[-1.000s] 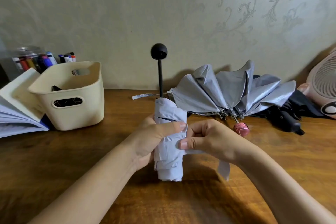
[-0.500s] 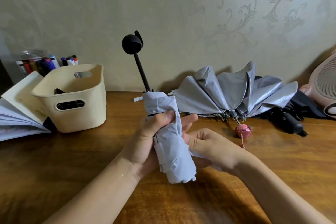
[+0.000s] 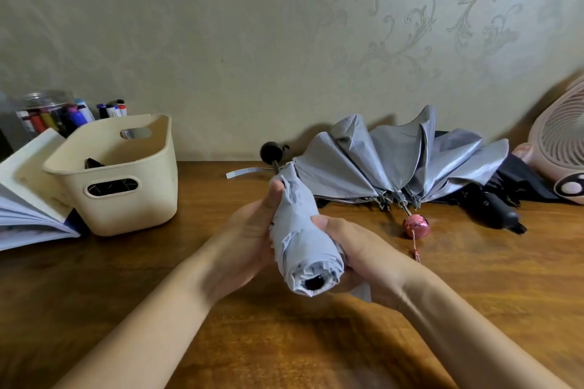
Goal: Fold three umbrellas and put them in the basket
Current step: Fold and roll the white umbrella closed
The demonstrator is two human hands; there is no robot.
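From the head view we see both forearms reach in from the bottom edge and meet over the wooden table (image 3: 94,294). The left hand (image 3: 249,240) wraps the rolled pale umbrella (image 3: 300,237) from the left, thumb lying up along the cloth near its far end. The right hand (image 3: 357,253) curls round it from the right, fingers tucked under, with a loose flap of cloth hanging below the palm. The umbrella is held above the table, tilted so its near end faces us and its black knob (image 3: 271,152) points away toward the wall. A white strap (image 3: 246,171) lies on the table beside the knob. Left of the hands stands the cream basket (image 3: 126,199), well apart from them, with something dark inside that we cannot make out. An open book (image 3: 28,199) leans against it, and a jar of markers (image 3: 47,114) stands behind. Right of the hands lies a half-collapsed silver umbrella (image 3: 395,161) with a pink handle (image 3: 415,226), then a black umbrella (image 3: 502,211), then a pink fan (image 3: 559,142). The marker labels are too small to read.
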